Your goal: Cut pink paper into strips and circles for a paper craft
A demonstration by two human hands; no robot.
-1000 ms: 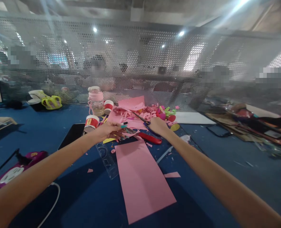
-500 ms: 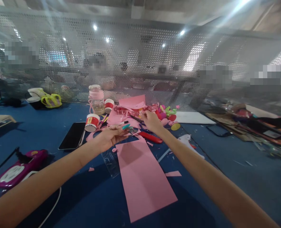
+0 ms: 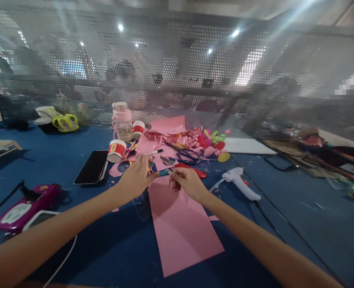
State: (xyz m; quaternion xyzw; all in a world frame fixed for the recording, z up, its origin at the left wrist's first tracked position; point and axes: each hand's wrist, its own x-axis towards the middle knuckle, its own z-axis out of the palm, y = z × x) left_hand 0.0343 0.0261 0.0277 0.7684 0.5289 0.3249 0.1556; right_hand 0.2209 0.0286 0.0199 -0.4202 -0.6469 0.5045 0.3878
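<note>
- Both hands meet above the far end of the pink paper sheet [image 3: 183, 224], which lies flat on the blue surface [image 3: 285, 224].
- The left hand [image 3: 136, 180] has its fingers closed on a thin teal-tipped pen [image 3: 164, 172].
- The right hand [image 3: 187, 182] is curled, fingertips pinched at the pen's other end; whether it grips the cap I cannot tell.
- A clear ruler [image 3: 141, 206] lies half under the sheet's left edge.
- Red-handled scissors [image 3: 191, 169] and a white glue gun [image 3: 239, 182] rest just beyond.
- To my eye, pulling straight along the pen, with the tip kept above the sheet, suits this best.
</note>
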